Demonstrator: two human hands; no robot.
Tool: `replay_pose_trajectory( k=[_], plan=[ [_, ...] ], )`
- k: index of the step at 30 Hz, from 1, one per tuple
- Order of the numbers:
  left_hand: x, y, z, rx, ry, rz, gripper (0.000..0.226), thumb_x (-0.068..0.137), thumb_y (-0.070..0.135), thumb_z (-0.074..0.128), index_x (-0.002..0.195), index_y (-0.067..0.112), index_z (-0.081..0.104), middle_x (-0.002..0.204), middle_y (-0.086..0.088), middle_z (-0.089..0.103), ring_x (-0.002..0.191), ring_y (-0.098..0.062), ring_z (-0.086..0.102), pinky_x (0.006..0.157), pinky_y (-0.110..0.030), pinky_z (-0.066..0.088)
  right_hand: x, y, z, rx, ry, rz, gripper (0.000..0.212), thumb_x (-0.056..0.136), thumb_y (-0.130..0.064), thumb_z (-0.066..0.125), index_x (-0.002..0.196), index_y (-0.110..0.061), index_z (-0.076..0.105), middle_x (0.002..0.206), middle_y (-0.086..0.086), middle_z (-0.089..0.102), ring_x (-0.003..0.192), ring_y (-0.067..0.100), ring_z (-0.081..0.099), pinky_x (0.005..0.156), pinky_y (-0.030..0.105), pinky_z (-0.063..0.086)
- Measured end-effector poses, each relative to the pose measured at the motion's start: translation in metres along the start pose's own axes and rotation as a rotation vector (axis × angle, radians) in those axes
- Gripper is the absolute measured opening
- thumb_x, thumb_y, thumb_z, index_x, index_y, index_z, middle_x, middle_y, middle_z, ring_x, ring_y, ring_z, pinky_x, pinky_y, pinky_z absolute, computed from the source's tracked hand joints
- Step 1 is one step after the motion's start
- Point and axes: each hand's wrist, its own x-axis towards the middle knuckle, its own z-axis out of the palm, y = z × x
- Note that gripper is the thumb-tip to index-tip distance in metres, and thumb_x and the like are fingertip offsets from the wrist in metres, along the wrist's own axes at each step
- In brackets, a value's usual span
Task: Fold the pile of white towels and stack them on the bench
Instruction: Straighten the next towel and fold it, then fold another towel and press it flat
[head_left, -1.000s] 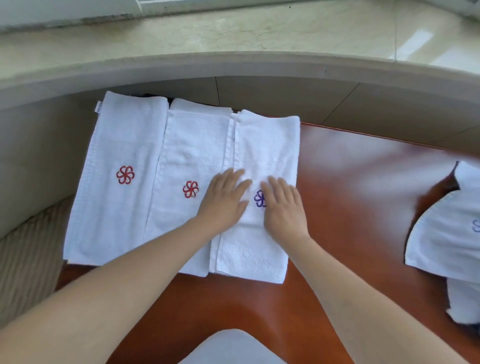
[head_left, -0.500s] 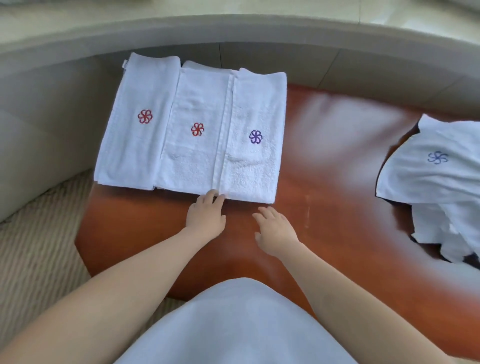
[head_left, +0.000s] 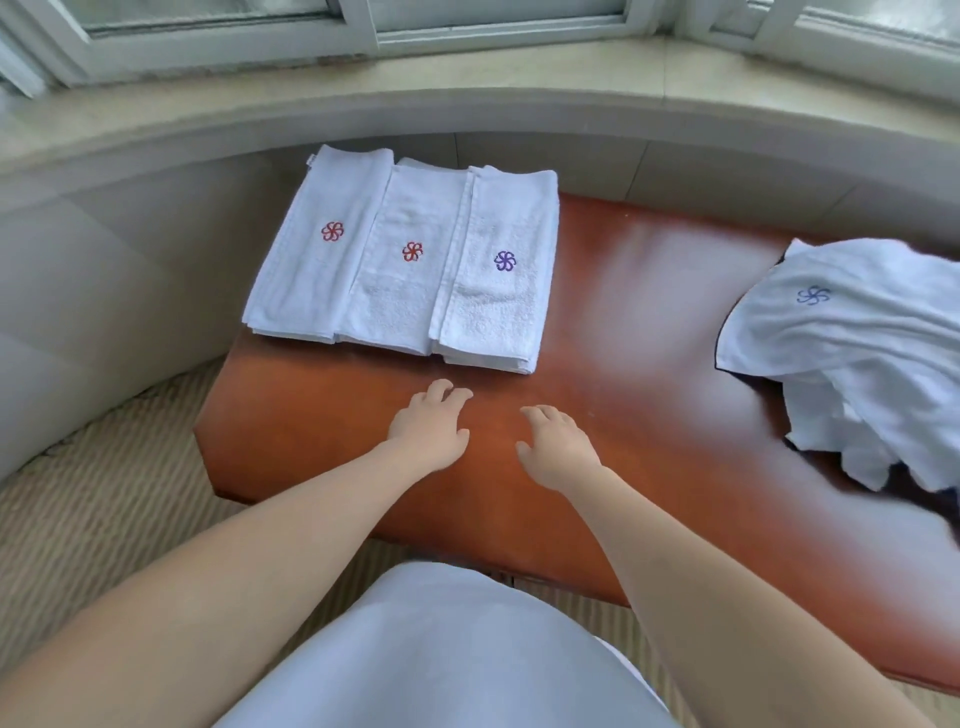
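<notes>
Three folded towels (head_left: 405, 260) lie side by side on the desk (head_left: 623, 364): two carry a red flower mark, one a purple mark. One loose pile of unfolded towels (head_left: 857, 364) lies at the right; its number cannot be told. Two hands are visible

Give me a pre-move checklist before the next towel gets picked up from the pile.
1. Left hand free: ok, fingers relaxed, holding nothing.
2. Right hand free: ok, holding nothing.
3. Folded towels tidy: ok, three lie overlapping in a row at the bench's left end.
4. Unfolded pile left to do: ok, crumpled at the right end, blue-logo towel on top.
5. Folding room on the bench: ok, bare wood lies between row and pile.
6. Number of towels in the pile: cannot tell.
</notes>
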Motion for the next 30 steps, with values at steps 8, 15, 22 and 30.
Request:
replay_pose_trajectory(
  k=[8,15,22,30],
  plan=[
    [-0.06,0.022,0.001,0.018,0.046,0.114,0.06,0.102,0.04,0.049,0.157,0.036,0.027,0.165,0.003,0.017,0.144,-0.027,0.034,0.106,-0.045,0.046,-0.068,0.004,-0.002,0.054,0.121,0.074,0.059,0.103,-0.031,0.049,0.159,-0.021,0.033,0.164,0.002,0.031,0.15,0.027,0.03,0.118,0.043,0.035],
    [-0.119,0.042,0.055,-0.128,-0.007,0.17,0.06,0.101,0.038,0.052,0.156,0.037,0.029,0.165,0.002,0.019,0.144,-0.029,0.035,0.108,-0.048,0.046,-0.137,0.016,0.051,0.065,0.098,0.138,0.062,0.103,-0.031,0.051,0.16,-0.021,0.03,0.168,0.003,0.024,0.154,0.027,0.021,0.121,0.045,0.032],
    [-0.143,0.083,0.082,-0.141,-0.05,0.264,0.06,0.101,0.036,0.053,0.157,0.036,0.028,0.166,0.001,0.017,0.143,-0.031,0.036,0.108,-0.049,0.045,-0.184,0.048,0.054,0.072,0.165,0.203,0.061,0.101,-0.032,0.052,0.158,-0.021,0.034,0.166,0.002,0.028,0.152,0.026,0.025,0.119,0.043,0.033],
    [-0.124,0.166,0.067,-0.103,-0.013,0.407,0.061,0.099,0.035,0.053,0.156,0.036,0.03,0.165,0.004,0.019,0.144,-0.029,0.037,0.11,-0.047,0.044,-0.216,0.118,0.023,0.132,0.291,0.312,0.06,0.101,-0.03,0.052,0.157,-0.02,0.036,0.165,0.003,0.03,0.153,0.025,0.023,0.122,0.041,0.028]
  ],
)
